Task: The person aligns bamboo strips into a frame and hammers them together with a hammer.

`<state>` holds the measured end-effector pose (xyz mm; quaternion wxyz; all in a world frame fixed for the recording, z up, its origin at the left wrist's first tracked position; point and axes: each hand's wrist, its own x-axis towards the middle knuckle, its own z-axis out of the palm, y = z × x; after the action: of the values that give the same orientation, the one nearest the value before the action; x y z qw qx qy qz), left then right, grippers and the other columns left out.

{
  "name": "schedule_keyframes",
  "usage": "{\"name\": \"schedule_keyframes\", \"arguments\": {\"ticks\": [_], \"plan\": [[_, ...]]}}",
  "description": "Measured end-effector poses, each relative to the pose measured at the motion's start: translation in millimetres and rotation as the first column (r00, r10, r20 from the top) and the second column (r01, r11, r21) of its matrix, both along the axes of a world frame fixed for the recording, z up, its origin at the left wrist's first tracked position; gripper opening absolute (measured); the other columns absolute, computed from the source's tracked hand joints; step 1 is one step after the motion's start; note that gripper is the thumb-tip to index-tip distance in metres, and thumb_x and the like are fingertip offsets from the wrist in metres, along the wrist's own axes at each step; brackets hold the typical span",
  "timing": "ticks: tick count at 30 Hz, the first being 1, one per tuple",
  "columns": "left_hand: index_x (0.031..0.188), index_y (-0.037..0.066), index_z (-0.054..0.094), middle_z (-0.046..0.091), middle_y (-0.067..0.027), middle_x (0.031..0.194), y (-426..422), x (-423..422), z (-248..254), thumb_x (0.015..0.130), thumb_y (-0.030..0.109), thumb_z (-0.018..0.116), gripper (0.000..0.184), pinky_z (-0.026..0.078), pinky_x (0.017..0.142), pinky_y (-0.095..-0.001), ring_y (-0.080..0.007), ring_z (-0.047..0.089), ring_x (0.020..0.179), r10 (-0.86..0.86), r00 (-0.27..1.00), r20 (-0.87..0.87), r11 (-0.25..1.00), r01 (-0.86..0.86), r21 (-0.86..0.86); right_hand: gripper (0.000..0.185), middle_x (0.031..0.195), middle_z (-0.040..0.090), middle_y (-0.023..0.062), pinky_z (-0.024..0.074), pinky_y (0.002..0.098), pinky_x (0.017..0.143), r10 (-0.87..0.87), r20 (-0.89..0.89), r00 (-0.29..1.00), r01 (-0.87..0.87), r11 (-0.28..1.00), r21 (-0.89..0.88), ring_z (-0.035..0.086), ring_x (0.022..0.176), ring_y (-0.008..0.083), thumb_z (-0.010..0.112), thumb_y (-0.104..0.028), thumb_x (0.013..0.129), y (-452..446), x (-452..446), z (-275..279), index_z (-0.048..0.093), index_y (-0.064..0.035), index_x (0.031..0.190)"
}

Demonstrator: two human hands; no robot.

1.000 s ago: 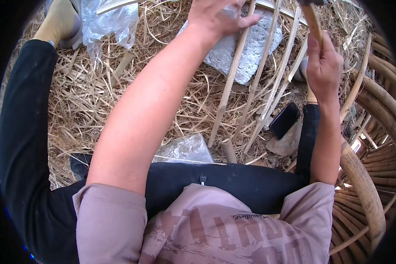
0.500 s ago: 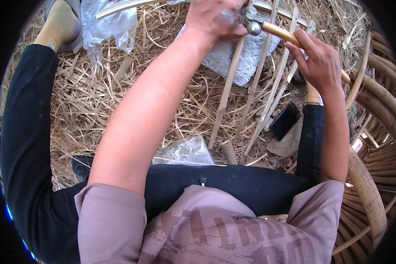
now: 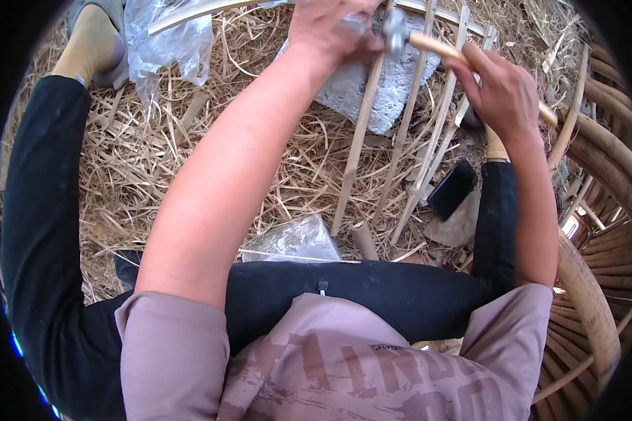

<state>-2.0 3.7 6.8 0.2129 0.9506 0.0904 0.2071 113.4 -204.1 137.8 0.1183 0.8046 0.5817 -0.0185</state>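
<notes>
In my right hand (image 3: pixel 502 88) is the wooden handle of a hammer (image 3: pixel 432 45); its metal head looks smeared by motion. The head is beside the fingers of my left hand (image 3: pixel 337 29), close to the top of a bamboo slat (image 3: pixel 358 144). My left hand is closed around the bamboo frame where this slat meets a curved bamboo strip (image 3: pixel 214 8); the fingertips are partly hidden at the top edge. Several more slats, such as a middle slat (image 3: pixel 402 137), run from the crosspiece toward me. Beneath them lies a grey stone block (image 3: pixel 383 112).
Straw and shavings (image 3: pixel 168 189) cover the ground. A clear plastic bag (image 3: pixel 168 52) is by my left foot. A black phone (image 3: pixel 453 189) rests on a stone near my right leg. Another wrapped block (image 3: pixel 298 238) sits by my thigh. Bamboo poles (image 3: pixel 600 161) stand at right.
The hammer head has shifted slightly left and up, and now looks blurred. My right hand has moved a little with it. My left hand keeps its hold on the frame.
</notes>
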Motion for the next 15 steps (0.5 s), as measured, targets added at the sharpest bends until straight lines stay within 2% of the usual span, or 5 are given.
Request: {"name": "schedule_keyframes", "arguments": {"ticks": [6,7,8,13,15], "plan": [[0.144,0.015,0.059,0.054,-0.0204,0.138,-1.7,-2.8,8.1,0.076,0.051,0.076,0.078,0.041,0.103,-0.0489,-0.0335,0.051,0.123,-0.015,0.999,-0.03,0.996,0.012,-0.09,0.04,0.061,0.059,-0.0015,0.0412,0.0319,0.042,0.176,-0.032,0.984,-0.166,0.963,0.21,0.053,0.046,0.014,0.057,-0.055,0.099,-4.7,8.2,0.4,0.059,-0.0165,0.088],[0.144,0.015,0.059,0.054,-0.0203,0.138,-1.4,-1.7,9.2,0.076,0.051,0.076,0.079,0.041,0.103,-0.0491,-0.0338,0.051,0.123,-0.014,0.998,-0.064,0.996,0.008,-0.086,0.04,0.061,0.058,-0.0017,0.0415,0.0318,0.042,0.125,-0.051,0.991,-0.111,0.972,0.209,0.054,0.046,0.014,0.057,-0.055,0.099,-2.6,2.2,-2.0,0.059,-0.0165,0.088],[0.144,0.015,0.058,0.054,-0.0201,0.138,-0.8,-1.5,10.4,0.076,0.05,0.076,0.079,0.041,0.103,-0.0492,-0.034,0.051,0.123,-0.011,0.995,-0.101,0.997,0.003,-0.08,0.039,0.062,0.059,-0.0023,0.0426,0.0319,0.042,-0.109,-0.058,0.992,0.108,0.994,-0.024,0.054,0.046,0.0141,0.058,-0.055,0.098,-3.7,0.1,-3.3,0.059,-0.017,0.088],[0.144,0.015,0.058,0.055,-0.0185,0.136,0.3,-6.8,7.3,0.076,0.049,0.077,0.078,0.042,0.102,-0.0476,-0.0327,0.051,0.124,0.005,0.999,-0.031,1.0,-0.004,0.016,0.038,0.061,0.057,-0.0023,0.0431,0.0329,0.042,0.164,-0.033,0.986,-0.152,0.961,0.231,0.056,0.046,0.0143,0.058,-0.054,0.099,1.0,4.1,7.5,0.059,-0.0177,0.09],[0.144,0.015,0.058,0.055,-0.0182,0.136,-0.4,-3.3,10.1,0.076,0.048,0.076,0.078,0.042,0.102,-0.0475,-0.0326,0.051,0.124,0.004,0.999,-0.051,1.0,-0.004,0.005,0.038,0.062,0.058,-0.0025,0.0435,0.0333,0.043,0.114,-0.037,0.993,-0.105,0.977,0.185,0.056,0.047,0.0145,0.06,-0.054,0.098,-1.3,0.6,-0.8,0.059,-0.0172,0.087]]}}
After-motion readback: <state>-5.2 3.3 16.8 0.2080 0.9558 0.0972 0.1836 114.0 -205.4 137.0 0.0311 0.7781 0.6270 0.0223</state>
